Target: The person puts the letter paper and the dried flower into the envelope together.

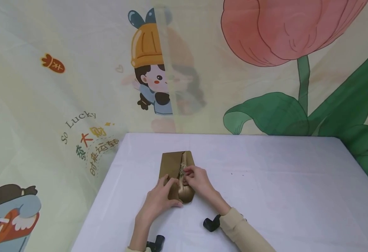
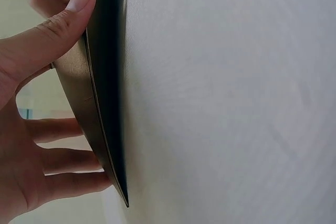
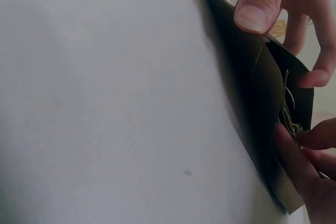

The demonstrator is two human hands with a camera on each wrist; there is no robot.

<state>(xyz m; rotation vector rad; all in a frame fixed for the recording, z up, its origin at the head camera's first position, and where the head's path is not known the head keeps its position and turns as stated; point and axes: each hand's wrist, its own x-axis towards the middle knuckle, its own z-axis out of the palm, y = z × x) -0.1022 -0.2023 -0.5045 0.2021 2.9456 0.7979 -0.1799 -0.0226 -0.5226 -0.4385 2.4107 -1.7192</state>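
Observation:
A flat brown-gold packet [image 1: 170, 163], like a folded paper pouch, lies on the table with a long slit open along its right part. Dry, thin plant stems [image 3: 289, 116] show inside the slit. My left hand [image 1: 159, 197] holds the packet at its left and near side; in the left wrist view the thumb presses its edge [image 2: 81, 95] and the other fingers spread along the far side. With thumb and fingertips, my right hand [image 1: 199, 180] pinches the stems at the slit, over the packet's right half.
The packet lies on a white-covered table [image 1: 281, 189], left of its middle. A few dark specks [image 1: 237, 174] are scattered right of the hands. Black wrist cameras [image 1: 213, 223] sit at both wrists. A printed cloth [image 1: 199, 115] with a tulip and cartoon figures hangs behind.

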